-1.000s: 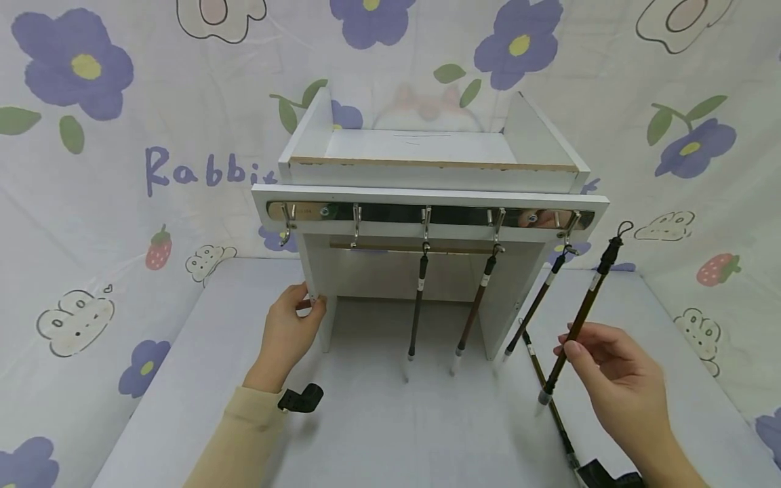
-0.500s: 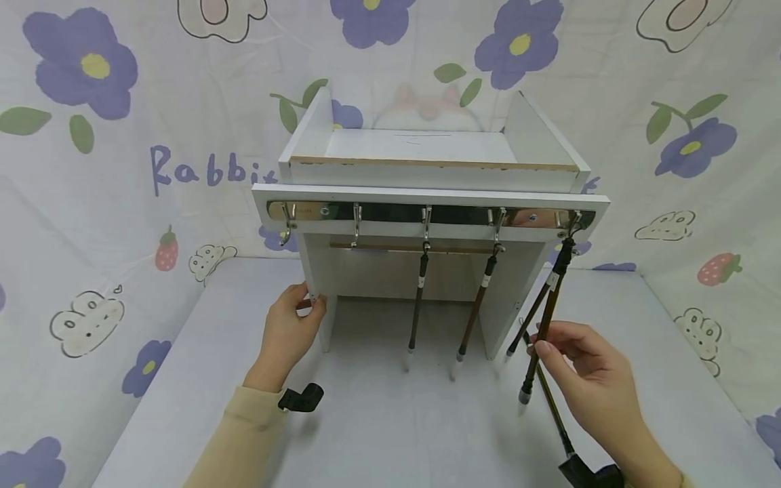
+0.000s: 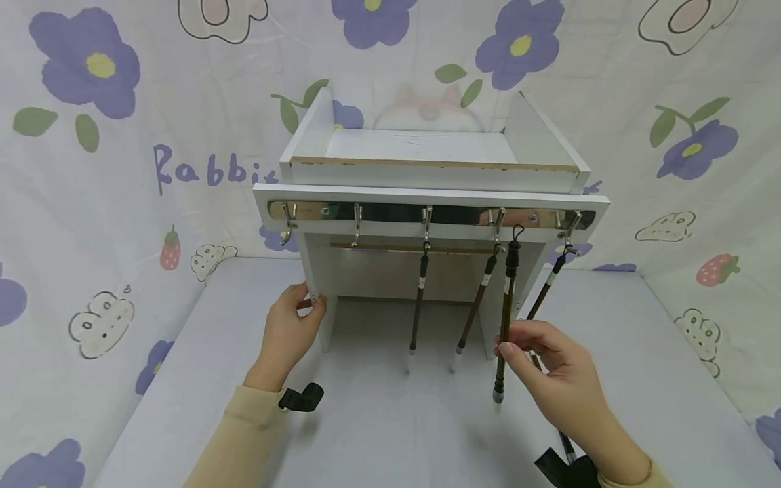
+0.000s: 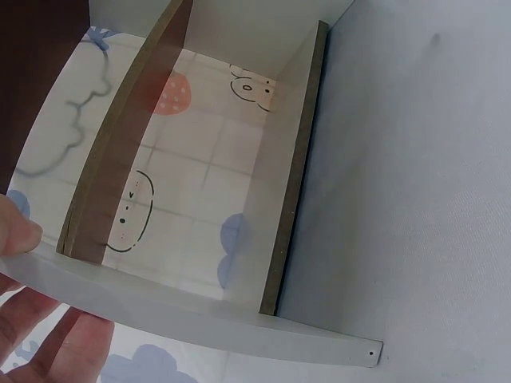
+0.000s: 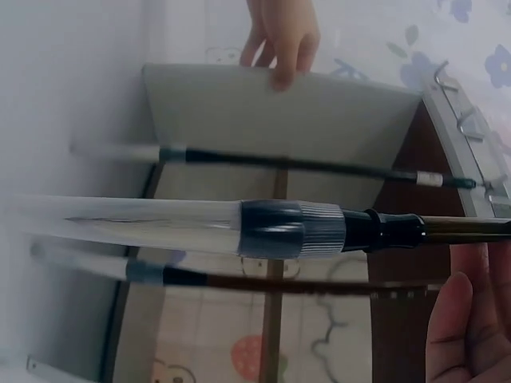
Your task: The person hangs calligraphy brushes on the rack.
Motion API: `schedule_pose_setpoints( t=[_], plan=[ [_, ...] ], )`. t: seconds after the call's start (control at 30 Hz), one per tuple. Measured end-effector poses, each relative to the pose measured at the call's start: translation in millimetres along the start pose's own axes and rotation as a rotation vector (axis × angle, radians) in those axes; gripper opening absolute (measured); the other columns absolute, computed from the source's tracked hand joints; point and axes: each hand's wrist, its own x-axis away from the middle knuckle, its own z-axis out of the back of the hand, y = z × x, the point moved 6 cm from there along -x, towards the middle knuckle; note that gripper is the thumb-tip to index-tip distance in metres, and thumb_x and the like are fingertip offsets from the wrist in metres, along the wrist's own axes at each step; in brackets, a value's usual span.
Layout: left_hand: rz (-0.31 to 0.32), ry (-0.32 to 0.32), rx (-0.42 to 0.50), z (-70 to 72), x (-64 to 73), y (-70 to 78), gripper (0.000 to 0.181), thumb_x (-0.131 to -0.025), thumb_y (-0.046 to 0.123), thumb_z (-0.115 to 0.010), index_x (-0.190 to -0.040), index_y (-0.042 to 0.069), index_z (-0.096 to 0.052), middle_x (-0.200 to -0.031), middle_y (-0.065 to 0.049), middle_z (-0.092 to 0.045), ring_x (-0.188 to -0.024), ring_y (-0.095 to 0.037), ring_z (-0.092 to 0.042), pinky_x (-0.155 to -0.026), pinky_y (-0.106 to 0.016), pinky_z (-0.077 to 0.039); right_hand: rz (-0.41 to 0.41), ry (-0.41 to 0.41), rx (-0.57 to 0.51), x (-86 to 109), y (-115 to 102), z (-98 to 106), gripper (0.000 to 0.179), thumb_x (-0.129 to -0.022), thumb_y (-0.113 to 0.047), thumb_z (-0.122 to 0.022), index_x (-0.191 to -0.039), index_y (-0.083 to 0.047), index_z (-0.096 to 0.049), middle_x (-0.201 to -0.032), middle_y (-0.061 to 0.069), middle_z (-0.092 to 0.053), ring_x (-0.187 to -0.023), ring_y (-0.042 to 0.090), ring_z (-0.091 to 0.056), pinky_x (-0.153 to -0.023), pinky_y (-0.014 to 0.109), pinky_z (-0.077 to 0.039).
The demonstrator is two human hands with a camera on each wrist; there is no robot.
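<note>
My right hand [image 3: 555, 373] pinches a dark brown calligraphy brush [image 3: 506, 305] between thumb and fingers. It hangs nearly upright, cord loop at the top, just right of the fourth hook and seemingly off it. In the right wrist view, a clear cap covers the brush's [image 5: 319, 227] pale bristles. My left hand [image 3: 289, 332] grips the left side panel of a white shelf [image 3: 427, 191]; in the left wrist view the thumb lies on one side of the panel [image 4: 200, 319], fingers on the other. Three brushes hang from hooks: one black [image 3: 417, 305], one reddish brown [image 3: 476, 305], one dark [image 3: 545, 291].
A metal strip with several hooks [image 3: 356, 224] runs along the shelf's front board; two hooks at its left carry no brush. Another brush [image 3: 566, 444] lies on the white table [image 3: 390, 434], partly hidden by my right hand. A patterned cloth [image 3: 201, 102] stands behind.
My right hand has carried the brush leftward, from right of the shelf past the last hook to near the fourth. My left hand stays on the side panel.
</note>
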Motion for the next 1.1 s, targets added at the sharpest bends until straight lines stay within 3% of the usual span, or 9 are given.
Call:
schedule_pose_setpoints(
  t=[0.37, 0.8, 1.1],
  plan=[
    [-0.007, 0.002, 0.006, -0.2, -1.0, -0.6, 0.038, -0.097, 0.025, -0.057, -0.133, 0.012, -0.059, -0.124, -0.005, -0.058, -0.108, -0.027, -0.06, -0.077, -0.04, -0.057, 0.055, -0.07, 0.03, -10.8, -4.8, -29.7, 0.029, -0.086, 0.009, -0.067, -0.108, -0.01, -0.066, -0.094, -0.004, -0.067, -0.087, 0.011, -0.062, -0.078, 0.02, -0.052],
    [0.007, -0.002, 0.006, 1.6, -0.9, 0.3, 0.038, -0.097, 0.026, -0.057, -0.133, 0.013, -0.059, -0.124, -0.005, -0.058, -0.108, -0.027, -0.059, -0.076, -0.04, -0.058, 0.036, -0.119, -0.012, -19.0, -8.7, -60.6, 0.029, -0.088, 0.0, -0.068, -0.113, -0.014, -0.066, -0.096, -0.003, -0.067, -0.087, 0.014, -0.063, -0.075, 0.025, -0.054],
    [0.013, -0.009, 0.01, 0.6, 0.0, 0.5, 0.039, -0.097, 0.026, -0.056, -0.134, 0.013, -0.058, -0.125, -0.005, -0.058, -0.109, -0.027, -0.059, -0.077, -0.04, -0.057, -0.024, -0.219, -0.061, -26.4, -10.5, -83.9, 0.022, -0.092, -0.011, -0.067, -0.113, -0.019, -0.066, -0.095, -0.005, -0.068, -0.087, 0.014, -0.061, -0.069, 0.03, -0.052]
  ],
)
